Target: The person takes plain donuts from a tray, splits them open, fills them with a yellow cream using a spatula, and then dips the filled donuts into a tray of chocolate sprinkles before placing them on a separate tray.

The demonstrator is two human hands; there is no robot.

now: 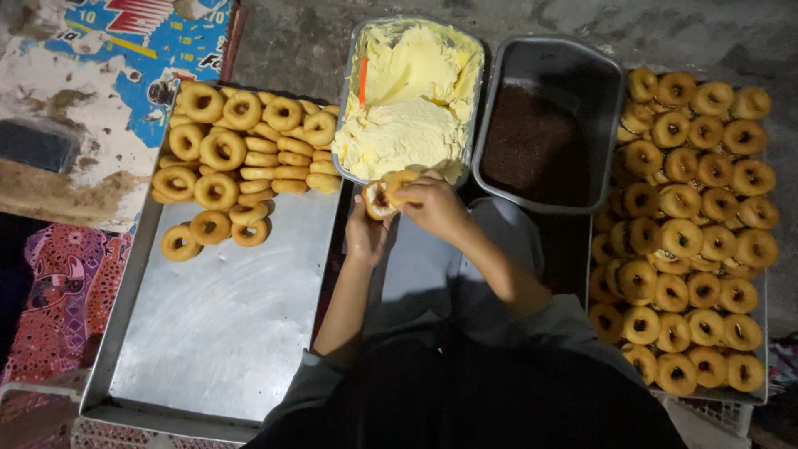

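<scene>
Split doughnut point(381, 198) held in front of the body, just below the near rim of the cream pan point(352, 100), its two halves opened and a dark filling visible on the inner face. Left hand point(366, 235) cupped beneath, clamped on the lower half; right hand point(434, 205) closed over the upper half point(401, 180), fingers curled down on it. Hands together, touching through the doughnut.

Step in hand, by judgement: filling or closing one doughnut over the pans. Next move likely calls for pressing the halves flush without squeezing filling out at the edge, then a steady set-down.

Pale yellow cream point(411, 100) heaped in that pan, an orange-handled tool point(362, 81) sunk in it. Beside it to the right, a second pan point(607, 100) part-full of dark sprinkles point(532, 150). Left metal tray point(224, 324) carrying stacked doughnuts point(237, 162) at its far end, near part bare. Right tray crowded with ring doughnuts point(690, 233). All resting on a concrete floor point(582, 25).
</scene>
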